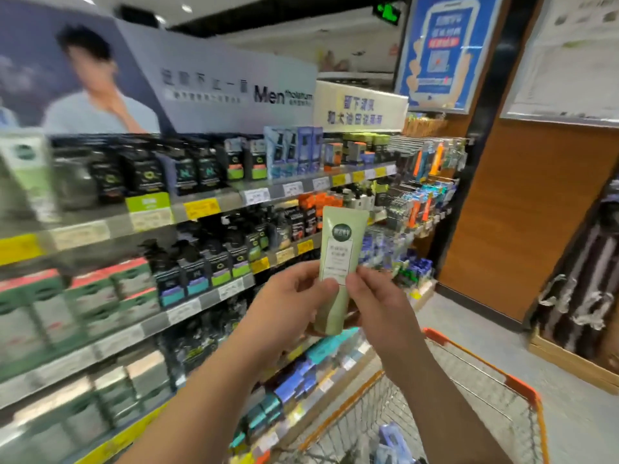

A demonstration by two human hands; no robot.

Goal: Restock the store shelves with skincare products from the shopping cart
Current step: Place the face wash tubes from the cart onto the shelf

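Both of my forearms reached up from the bottom of the view, and between them, low on the right, sat the shopping cart (469,390) — wire mesh with an orange rim, a few blurred purple and blue packs (392,440) lying in its basket. I held a pale green tube (338,262) upright in front of me, above the cart and level with the middle shelves (207,296), not yet touching any of them. My left hand (284,306) gripped the tube's lower part from the left, fingers (303,272) curled round the back and the thumb pressed to the front. My right hand (378,306) met it from the other side, thumb and fingers pinching the tube's right edge just under the printed label. The crimped end pointed up; the cap end was hidden behind my hands, so I could not tell how it looked. To my left ran the shelves, packed with dark bottles, green and grey boxes, yellow and white price tags along their edges — all smeared by motion. Above them hung a grey brand banner (214,85), and a blue poster (442,48) hung further right.
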